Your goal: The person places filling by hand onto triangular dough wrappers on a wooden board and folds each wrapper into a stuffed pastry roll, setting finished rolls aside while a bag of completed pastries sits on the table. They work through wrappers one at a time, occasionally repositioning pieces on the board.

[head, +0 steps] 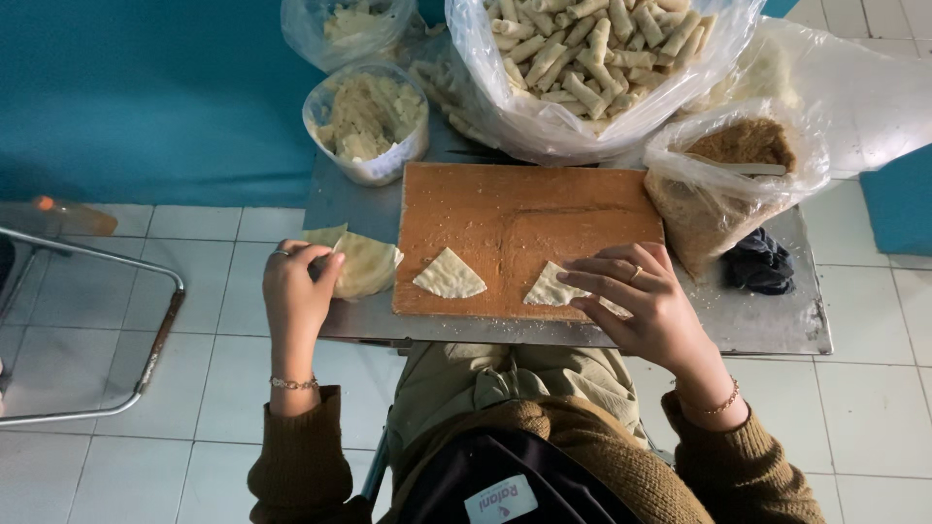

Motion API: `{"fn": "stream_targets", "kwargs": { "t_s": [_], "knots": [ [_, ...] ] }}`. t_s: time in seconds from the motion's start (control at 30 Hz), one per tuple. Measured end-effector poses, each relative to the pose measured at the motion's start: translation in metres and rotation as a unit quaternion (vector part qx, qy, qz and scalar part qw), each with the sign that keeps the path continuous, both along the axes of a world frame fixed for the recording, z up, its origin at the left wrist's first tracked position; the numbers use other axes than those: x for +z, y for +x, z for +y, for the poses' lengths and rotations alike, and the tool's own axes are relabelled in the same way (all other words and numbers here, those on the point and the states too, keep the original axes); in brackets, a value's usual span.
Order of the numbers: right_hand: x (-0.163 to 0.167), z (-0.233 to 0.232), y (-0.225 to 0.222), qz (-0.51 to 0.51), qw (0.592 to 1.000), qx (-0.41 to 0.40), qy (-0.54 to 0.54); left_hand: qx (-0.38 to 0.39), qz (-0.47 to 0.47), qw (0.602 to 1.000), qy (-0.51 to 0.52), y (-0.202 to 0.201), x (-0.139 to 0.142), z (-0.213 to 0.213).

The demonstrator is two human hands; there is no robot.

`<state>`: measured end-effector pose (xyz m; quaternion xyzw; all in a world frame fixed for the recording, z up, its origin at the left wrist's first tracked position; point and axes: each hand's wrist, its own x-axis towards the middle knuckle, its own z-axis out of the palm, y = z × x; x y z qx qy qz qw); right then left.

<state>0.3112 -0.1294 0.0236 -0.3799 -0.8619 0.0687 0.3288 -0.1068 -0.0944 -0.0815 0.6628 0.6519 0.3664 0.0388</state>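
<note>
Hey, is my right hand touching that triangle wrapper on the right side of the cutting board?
Touching. The head view shows the right hand lying flat on the triangular wrapper, fingers overlapping its right part on the wooden board.

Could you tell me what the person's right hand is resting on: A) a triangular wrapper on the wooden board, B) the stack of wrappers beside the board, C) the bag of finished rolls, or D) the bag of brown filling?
A: the right hand lies flat on a triangular wrapper on the wooden board.

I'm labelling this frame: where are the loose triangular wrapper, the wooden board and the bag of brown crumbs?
triangular wrapper (pixel 449 276), head view, its middle.
wooden board (pixel 505 209), head view, bare top surface.
bag of brown crumbs (pixel 743 144), head view, the crumbs.
</note>
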Motion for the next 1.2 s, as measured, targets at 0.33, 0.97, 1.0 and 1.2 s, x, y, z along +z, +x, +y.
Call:
{"fn": "stream_targets", "kwargs": {
  "t_s": [0.33, 0.97, 1.0, 1.2],
  "knots": [
    [0.001, 0.002, -0.038, 0.135, 0.96, -0.045, -0.242, -0.031, -0.404, 0.914, 0.004, 0.024, 0.037, -0.008],
    [-0.041, 0.01, -0.045, 0.612, 0.637, 0.078, -0.461, -0.318, -0.53, 0.774, -0.139, 0.163, 0.061, -0.037],
    [-0.035, 0.007, -0.047, 0.607, 0.65, 0.08, -0.45, -0.324, -0.537, 0.768, -0.131, 0.165, 0.059, -0.039],
    [0.0, -0.008, -0.053, 0.333, 0.941, -0.04, -0.044, -0.293, -0.579, 0.746, -0.151, 0.169, 0.055, -0.048]
  ]
}}
